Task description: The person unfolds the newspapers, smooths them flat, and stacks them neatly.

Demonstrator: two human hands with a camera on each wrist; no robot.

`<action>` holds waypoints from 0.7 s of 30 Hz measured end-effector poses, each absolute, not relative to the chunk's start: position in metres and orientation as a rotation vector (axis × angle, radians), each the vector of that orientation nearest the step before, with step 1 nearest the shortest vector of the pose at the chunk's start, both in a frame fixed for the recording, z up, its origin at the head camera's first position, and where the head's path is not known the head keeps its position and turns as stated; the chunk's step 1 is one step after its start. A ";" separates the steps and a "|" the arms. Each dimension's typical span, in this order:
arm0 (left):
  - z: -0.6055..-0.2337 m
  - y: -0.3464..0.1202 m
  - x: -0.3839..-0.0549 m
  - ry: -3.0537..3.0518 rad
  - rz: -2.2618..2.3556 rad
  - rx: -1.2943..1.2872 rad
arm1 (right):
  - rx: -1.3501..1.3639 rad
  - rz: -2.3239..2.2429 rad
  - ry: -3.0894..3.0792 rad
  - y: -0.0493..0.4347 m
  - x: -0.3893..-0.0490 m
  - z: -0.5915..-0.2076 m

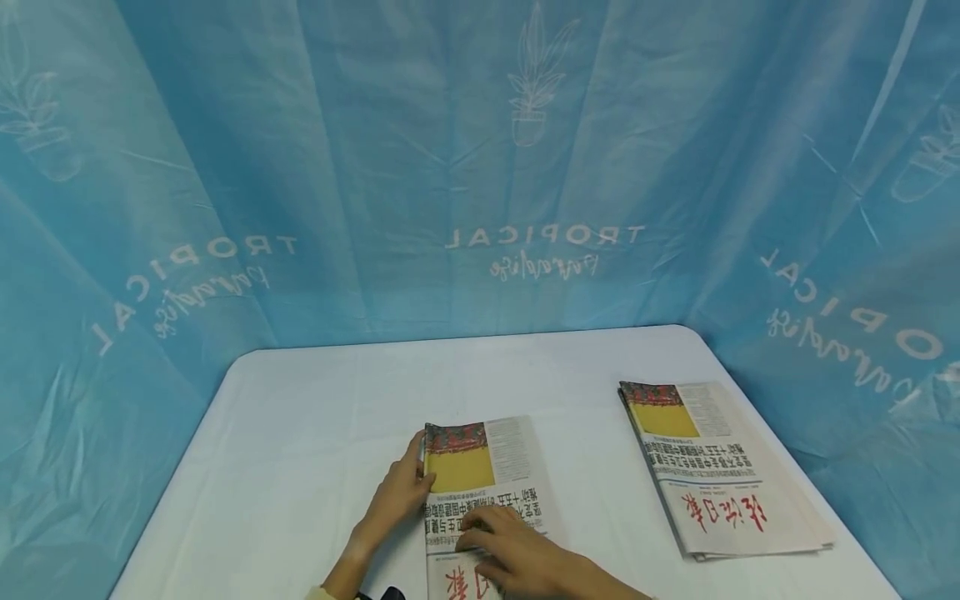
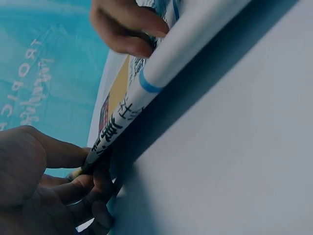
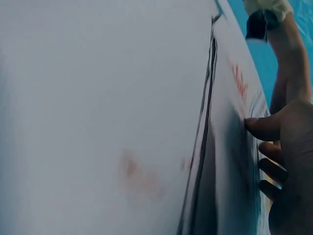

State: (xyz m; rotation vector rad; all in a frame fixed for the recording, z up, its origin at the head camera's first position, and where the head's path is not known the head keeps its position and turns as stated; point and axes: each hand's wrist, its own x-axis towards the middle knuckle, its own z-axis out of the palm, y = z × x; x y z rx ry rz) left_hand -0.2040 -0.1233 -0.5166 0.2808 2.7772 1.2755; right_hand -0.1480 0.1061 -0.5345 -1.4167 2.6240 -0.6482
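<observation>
A folded newspaper with a yellow picture, black headlines and red characters lies at the front middle of the table. At its left folded edge, my left hand pinches the paper. The left wrist view shows the thumb above and the fingers below the rounded fold. Loosely bent, the fingers of my right hand rest on the printed face near the large headline. In the right wrist view, the right thumb touches the sheet, whose layered edges run beside it. The newspaper's near end is cut off by the head view's lower border.
To the right, a stack of similar folded newspapers lies near the edge of the white-covered table. Blue curtains with plant drawings and lettering hang behind the table and at both sides.
</observation>
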 end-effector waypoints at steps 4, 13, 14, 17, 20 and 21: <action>-0.517 -0.134 -0.203 2.769 1.275 0.255 | -1.430 -0.501 2.713 0.121 -0.149 -0.536; -0.512 -0.150 -0.203 2.789 1.223 0.221 | -1.444 -0.373 2.774 0.157 -0.153 -0.538; -0.511 -0.151 -0.204 2.793 1.211 0.222 | -1.443 -0.378 2.772 0.161 -0.153 -0.538; -0.509 -0.156 -0.206 2.792 1.189 0.210 | -1.421 -0.391 2.762 0.169 -0.153 -0.538; -0.508 -0.159 -0.209 2.780 1.174 0.182 | -1.394 -0.403 2.742 0.174 -0.153 -0.538; -0.508 -0.160 -0.211 2.775 1.170 0.172 | -1.389 -0.406 2.732 0.175 -0.153 -0.538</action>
